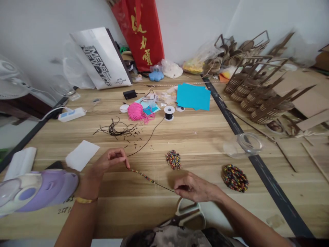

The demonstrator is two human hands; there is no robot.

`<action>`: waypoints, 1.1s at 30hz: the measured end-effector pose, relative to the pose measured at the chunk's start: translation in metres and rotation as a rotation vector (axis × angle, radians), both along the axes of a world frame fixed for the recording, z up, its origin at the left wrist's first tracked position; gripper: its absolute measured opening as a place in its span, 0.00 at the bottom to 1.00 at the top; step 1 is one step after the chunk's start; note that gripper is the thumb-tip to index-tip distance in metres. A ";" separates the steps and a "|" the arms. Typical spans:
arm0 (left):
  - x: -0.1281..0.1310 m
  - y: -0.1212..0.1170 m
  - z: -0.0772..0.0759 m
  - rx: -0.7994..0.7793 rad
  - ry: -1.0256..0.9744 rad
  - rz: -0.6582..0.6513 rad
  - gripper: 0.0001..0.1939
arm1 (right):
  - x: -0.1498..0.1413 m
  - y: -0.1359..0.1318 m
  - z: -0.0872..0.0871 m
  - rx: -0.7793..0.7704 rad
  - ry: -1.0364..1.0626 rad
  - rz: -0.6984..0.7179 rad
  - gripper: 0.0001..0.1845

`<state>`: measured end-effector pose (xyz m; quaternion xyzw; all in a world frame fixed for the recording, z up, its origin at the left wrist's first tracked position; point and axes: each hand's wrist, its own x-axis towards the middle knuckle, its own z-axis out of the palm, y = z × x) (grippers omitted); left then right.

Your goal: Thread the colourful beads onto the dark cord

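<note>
A dark cord [164, 187] threaded with small multicoloured beads [142, 174] stretches between my two hands. My left hand [111, 160] pinches it at the upper left, close to the beads. At the bare lower end, my right hand [194, 187] has its fingertips closed on the cord. From my left hand the cord runs back over the table to a spool of black cord [169, 113]. A small heap of loose beads [173, 160] lies just beyond my right hand. Farther right rests a coil of strung beads [235, 178].
Scissors [190, 211] lie at the front edge. Cut black cords [119, 128], pink yarn [135, 111] and blue sheets [193, 96] are toward the back. A purple device [48, 188] stands left, a clear round container [249, 144] and small woven baskets [259, 96] right.
</note>
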<state>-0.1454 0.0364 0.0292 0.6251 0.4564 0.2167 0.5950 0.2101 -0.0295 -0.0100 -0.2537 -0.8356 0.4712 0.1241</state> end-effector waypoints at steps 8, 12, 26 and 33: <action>0.008 -0.005 -0.005 -0.138 -0.018 -0.099 0.13 | -0.001 -0.001 0.001 0.091 -0.030 -0.047 0.10; 0.010 -0.001 -0.012 -0.098 0.189 -0.075 0.15 | -0.004 -0.003 0.002 0.192 -0.068 -0.111 0.11; 0.081 -0.023 0.000 0.731 0.561 0.216 0.14 | -0.007 -0.002 0.001 0.313 -0.060 -0.137 0.10; 0.143 -0.058 -0.007 0.178 0.172 -0.140 0.18 | -0.009 -0.002 0.001 0.324 0.068 -0.222 0.09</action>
